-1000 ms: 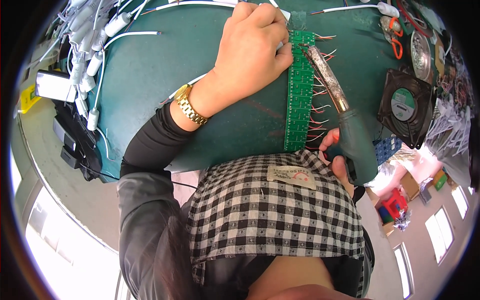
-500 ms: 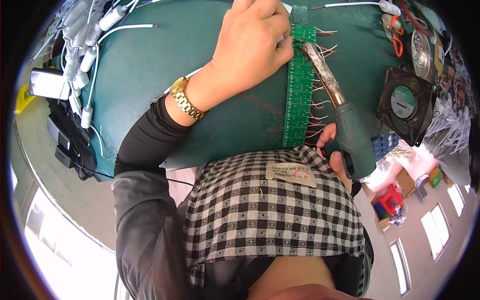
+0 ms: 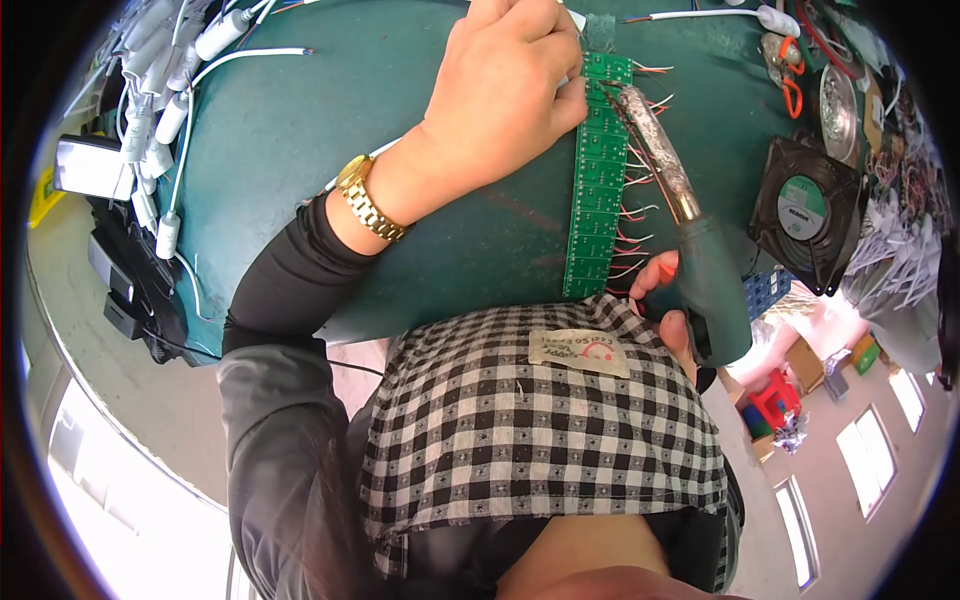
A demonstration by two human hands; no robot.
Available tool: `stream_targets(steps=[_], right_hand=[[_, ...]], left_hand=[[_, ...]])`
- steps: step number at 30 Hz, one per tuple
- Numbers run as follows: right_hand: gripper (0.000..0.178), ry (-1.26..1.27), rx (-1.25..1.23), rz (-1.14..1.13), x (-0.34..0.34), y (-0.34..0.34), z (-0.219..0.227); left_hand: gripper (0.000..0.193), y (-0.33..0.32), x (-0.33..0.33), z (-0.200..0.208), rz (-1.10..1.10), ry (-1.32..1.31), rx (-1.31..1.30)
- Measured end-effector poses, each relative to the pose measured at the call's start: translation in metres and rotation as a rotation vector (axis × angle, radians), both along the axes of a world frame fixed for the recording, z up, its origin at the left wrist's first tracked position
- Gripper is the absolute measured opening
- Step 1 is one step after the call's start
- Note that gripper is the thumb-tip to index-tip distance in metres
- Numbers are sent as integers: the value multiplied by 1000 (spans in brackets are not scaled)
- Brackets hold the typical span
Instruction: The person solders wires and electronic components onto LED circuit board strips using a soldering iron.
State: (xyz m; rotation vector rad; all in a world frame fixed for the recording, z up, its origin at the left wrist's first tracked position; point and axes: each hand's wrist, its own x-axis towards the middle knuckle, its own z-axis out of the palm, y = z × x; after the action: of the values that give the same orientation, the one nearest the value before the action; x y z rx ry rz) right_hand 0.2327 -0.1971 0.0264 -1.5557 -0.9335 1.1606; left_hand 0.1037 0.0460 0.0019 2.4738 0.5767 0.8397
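Note:
My left hand point(image 3: 510, 90) is closed in a pinch above the upper left edge of a long strip of green circuit boards point(image 3: 600, 190). A sliver of white cable shows at its thumb; the fingers hide most of it. From the right, my right hand point(image 3: 660, 285) grips the dark handle of a soldering iron point(image 3: 715, 290), which covers most of that hand. The iron's worn metal barrel points up and left, its thin tip over the upper part of the strip, close to my left thumb. Short red and white wires point(image 3: 635, 210) stick out along the strip's right side.
White cables with cylindrical connectors point(image 3: 170, 120) pile up at the left beside a phone point(image 3: 95, 165). To the right stand a black fan point(image 3: 808, 215), orange-handled scissors point(image 3: 792, 95) and a round metal dish point(image 3: 838, 110). The green mat point(image 3: 440, 260) ends at my checked apron point(image 3: 540, 420).
The soldering iron's barrel has shifted slightly right, and its tip sits a little farther from my left thumb. My left hand keeps its pinch in nearly the same place.

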Motion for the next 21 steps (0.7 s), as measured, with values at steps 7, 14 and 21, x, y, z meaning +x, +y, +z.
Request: stream_targets(steps=[7,14,21], right_hand=[[59,77,-55,-144,-6,4,14],[51,211,30,-156,-10,0,1],[41,181,9,-227,-18,6,7]], left_hand=[[16,2,-2,1,-28,-18,-5],[16,0,1,5,-29,-7,-7],[16,0,1,5,-1,-2,-11]])
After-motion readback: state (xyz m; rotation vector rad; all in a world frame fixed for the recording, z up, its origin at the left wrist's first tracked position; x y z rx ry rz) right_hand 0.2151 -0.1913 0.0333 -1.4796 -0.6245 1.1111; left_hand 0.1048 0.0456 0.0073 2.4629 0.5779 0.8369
